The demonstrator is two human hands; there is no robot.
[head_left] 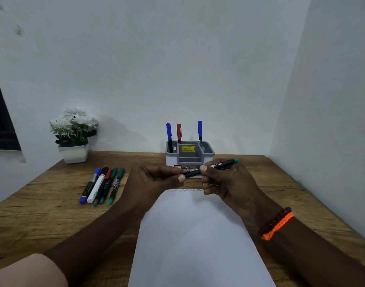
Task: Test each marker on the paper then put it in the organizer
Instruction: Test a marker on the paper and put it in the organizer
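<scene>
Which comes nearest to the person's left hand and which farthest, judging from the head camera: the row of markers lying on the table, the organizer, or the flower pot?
From the left hand:
1. Row of markers, lying on the table just to its left.
2. Organizer, behind and slightly right, against the wall.
3. Flower pot, far back-left corner of the table.

Hands (156, 179) together (fingers (204, 168) pinching)
</scene>
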